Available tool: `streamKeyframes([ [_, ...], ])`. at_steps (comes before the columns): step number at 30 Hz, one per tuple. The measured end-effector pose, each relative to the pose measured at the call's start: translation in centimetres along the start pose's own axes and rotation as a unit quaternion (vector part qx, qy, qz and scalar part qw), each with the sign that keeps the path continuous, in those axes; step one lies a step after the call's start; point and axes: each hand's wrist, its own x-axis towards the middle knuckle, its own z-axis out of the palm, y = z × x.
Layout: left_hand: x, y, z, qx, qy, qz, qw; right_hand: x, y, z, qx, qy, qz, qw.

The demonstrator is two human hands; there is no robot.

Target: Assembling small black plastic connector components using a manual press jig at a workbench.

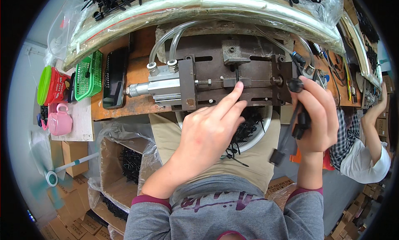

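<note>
In front of me is a metal pneumatic fixture with a silver air cylinder at its left. A thin black stem lies across the small steel block at its middle. My left hand reaches over the near edge, its index finger stretched out to the stem's near end and the other fingers loosely bent. To the right, my right hand is closed around several black plastic stems with knob-like heads. One square-ended piece hangs below it, smeared by motion.
A white basin of black parts sits on my lap. Plastic-lined cartons stand at lower left. A phone, green basket and pink cup are at left. Plastic-wrapped edging borders the far side. Another person works at right.
</note>
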Motion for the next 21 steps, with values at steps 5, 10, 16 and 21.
streamKeyframes([
  [5, -1.0, 2.2, -2.6, -0.32, 0.006, 0.044, 0.946, 0.5, -0.7, 1.6, -0.025, -0.018, -0.059, 0.998],
  [10, -1.9, 2.6, -2.9, -0.264, 0.035, 0.071, 0.961, 0.6, -0.2, 2.7, 0.003, 0.024, -0.049, 0.998],
  [16, -1.3, 0.5, -0.2, -0.004, 0.104, 0.084, 0.991, 0.2, -0.1, 2.4, 0.179, 0.139, 0.276, 0.934],
  [21, -0.9, -0.7, 2.3, 0.107, 0.102, 0.096, 0.984, 0.7, -0.7, 0.4, 0.433, 0.089, 0.443, 0.78],
])
